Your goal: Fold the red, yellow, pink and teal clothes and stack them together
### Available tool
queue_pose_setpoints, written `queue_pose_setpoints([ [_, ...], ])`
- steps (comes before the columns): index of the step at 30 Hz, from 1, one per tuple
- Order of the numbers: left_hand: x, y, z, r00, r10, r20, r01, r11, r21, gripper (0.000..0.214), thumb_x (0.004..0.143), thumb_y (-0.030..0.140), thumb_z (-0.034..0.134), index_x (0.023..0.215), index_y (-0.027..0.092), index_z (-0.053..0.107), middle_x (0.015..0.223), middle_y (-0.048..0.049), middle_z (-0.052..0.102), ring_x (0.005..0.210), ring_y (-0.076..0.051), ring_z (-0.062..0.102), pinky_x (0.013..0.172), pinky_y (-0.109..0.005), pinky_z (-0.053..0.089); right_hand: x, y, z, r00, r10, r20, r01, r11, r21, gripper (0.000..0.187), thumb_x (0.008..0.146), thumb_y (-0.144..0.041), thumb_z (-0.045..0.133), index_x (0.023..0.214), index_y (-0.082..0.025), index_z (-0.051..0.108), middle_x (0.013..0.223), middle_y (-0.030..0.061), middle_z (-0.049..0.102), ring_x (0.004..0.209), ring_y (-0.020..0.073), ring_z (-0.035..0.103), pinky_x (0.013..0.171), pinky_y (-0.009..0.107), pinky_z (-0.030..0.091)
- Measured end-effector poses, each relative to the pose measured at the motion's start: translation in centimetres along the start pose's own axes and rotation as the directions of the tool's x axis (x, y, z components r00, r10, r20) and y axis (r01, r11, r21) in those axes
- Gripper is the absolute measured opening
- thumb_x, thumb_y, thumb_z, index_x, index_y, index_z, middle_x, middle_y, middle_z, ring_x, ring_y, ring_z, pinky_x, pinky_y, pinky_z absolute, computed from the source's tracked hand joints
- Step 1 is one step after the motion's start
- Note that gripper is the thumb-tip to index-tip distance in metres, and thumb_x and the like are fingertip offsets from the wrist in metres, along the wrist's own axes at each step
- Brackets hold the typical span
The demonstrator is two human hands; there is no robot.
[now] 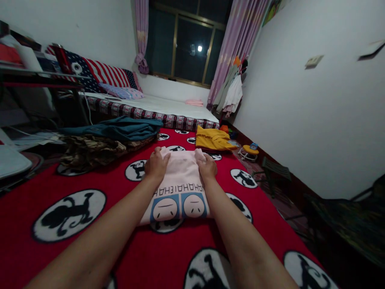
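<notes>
1. My left hand point(156, 165) pinches the far left corner of the pale pink garment point(182, 166), which lies over the red blanket point(144, 253).
2. My right hand point(208, 166) grips its far right corner.
3. Beyond my right hand lies a yellow garment point(213, 138); teal cloth point(123, 128) lies to the left, over brown cloth point(90, 149).

Bare forearms point(111, 229) taper smoothly — left hand point(156, 163) and right hand point(208, 165) equally bare.
</notes>
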State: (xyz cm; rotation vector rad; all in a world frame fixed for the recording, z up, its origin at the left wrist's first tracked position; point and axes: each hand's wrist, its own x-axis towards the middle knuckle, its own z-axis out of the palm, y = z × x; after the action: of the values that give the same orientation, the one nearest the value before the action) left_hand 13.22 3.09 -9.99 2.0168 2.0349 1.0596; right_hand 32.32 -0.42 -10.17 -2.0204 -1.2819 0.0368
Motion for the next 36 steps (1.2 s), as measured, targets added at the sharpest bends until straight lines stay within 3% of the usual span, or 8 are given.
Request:
queue_pose_setpoints([
  [4,1.4,1.1,-0.7,0.964,0.248,-0.095,-0.25,0.968,-0.014,0.042,0.093,0.047,0.043,0.129,0.026,0.045,0.118,-0.0083,0.063,0.1,-0.027,0.063,0.081,-0.033,0.047,0.2,1.0,-0.4,0.976,-0.09,-0.199,0.104,0.993,0.058,0.04,0.091,-0.03,0.04,0.127,-0.023,0.055,0.121,0.008,0.059,0.108,0.0174,0.057,0.089,0.023,0.042],
  [9,2.1,1.1,1.3,0.974,0.205,0.097,-0.216,0.969,0.123,0.046,0.093,0.05,0.04,0.129,0.024,0.049,0.113,-0.012,0.063,0.097,-0.031,0.064,0.08,-0.038,0.048,1.2,2.3,0.0,0.996,0.022,0.089,-0.005,0.981,-0.193,0.041,0.088,-0.03,0.052,0.127,-0.019,0.054,0.121,0.0118,0.06,0.107,0.0236,0.059,0.085,0.03,0.046],
  [13,1.7,0.1,2.6,0.978,0.128,0.163,-0.16,0.966,0.202,0.053,0.094,0.051,0.033,0.135,0.021,0.047,0.12,-0.0175,0.059,0.107,-0.033,0.059,0.087,-0.044,0.046,1.3,2.2,0.3,0.992,0.043,0.117,-0.014,0.969,-0.246,0.04,0.089,-0.028,0.052,0.127,-0.019,0.051,0.124,0.014,0.057,0.111,0.0272,0.058,0.086,0.035,0.046],
  [17,0.4,-0.2,1.4,0.964,0.233,0.126,-0.259,0.926,0.274,0.053,0.093,0.041,0.041,0.143,0.022,0.042,0.154,-0.0172,0.028,0.138,-0.037,0.03,0.107,-0.055,0.029,0.3,2.0,-0.1,0.988,0.055,0.143,-0.017,0.968,-0.252,0.045,0.091,-0.027,0.047,0.136,-0.02,0.043,0.133,0.0145,0.052,0.118,0.0279,0.053,0.092,0.039,0.045],
  [23,-4.3,0.3,-2.6,0.818,0.462,0.343,-0.506,0.861,0.046,0.054,0.093,0.049,0.041,0.14,0.024,0.046,0.16,-0.0092,0.018,0.147,-0.03,0.01,0.117,-0.052,0.015,-3.3,0.6,-3.1,0.986,-0.159,0.046,0.165,0.931,-0.326,0.063,0.09,-0.027,0.046,0.149,-0.017,0.026,0.158,0.0136,0.021,0.145,0.0314,0.014,0.112,0.057,0.018],
  [28,-8.7,-1.8,-4.4,0.605,0.62,0.5,-0.652,0.746,-0.136,0.067,0.091,0.065,0.031,0.149,0.033,0.028,0.16,-0.0047,0.019,0.147,-0.028,0.013,0.116,-0.051,0.014,-7.7,3.0,-5.7,0.78,-0.494,0.384,0.58,0.801,-0.148,0.057,0.096,-0.047,0.032,0.15,-0.027,0.028,0.159,0.004,0.023,0.147,0.0201,0.012,0.116,0.045,0.019],
  [32,-9.5,-3.3,-4.8,0.578,0.586,0.567,-0.635,0.76,-0.139,0.072,0.09,0.068,0.029,0.151,0.031,0.024,0.16,-0.0044,0.016,0.148,-0.027,0.011,0.117,-0.048,0.013,-9.2,6.0,-6.7,0.749,-0.333,0.573,0.497,0.854,-0.155,0.056,0.099,-0.047,0.024,0.151,-0.026,0.025,0.16,0.0049,0.017,0.147,0.0202,0.015,0.115,0.047,0.022],
  [36,-9.1,-3.1,-4.5,0.614,0.548,0.568,-0.6,0.792,-0.115,0.072,0.089,0.069,0.029,0.151,0.031,0.025,0.159,-0.0055,0.018,0.147,-0.028,0.013,0.117,-0.047,0.015,-8.1,3.6,-7.8,0.757,-0.283,0.589,0.501,0.83,-0.246,0.052,0.097,-0.047,0.033,0.139,-0.021,0.047,0.15,0.0134,0.039,0.138,0.0289,0.035,0.111,0.055,0.024],
])
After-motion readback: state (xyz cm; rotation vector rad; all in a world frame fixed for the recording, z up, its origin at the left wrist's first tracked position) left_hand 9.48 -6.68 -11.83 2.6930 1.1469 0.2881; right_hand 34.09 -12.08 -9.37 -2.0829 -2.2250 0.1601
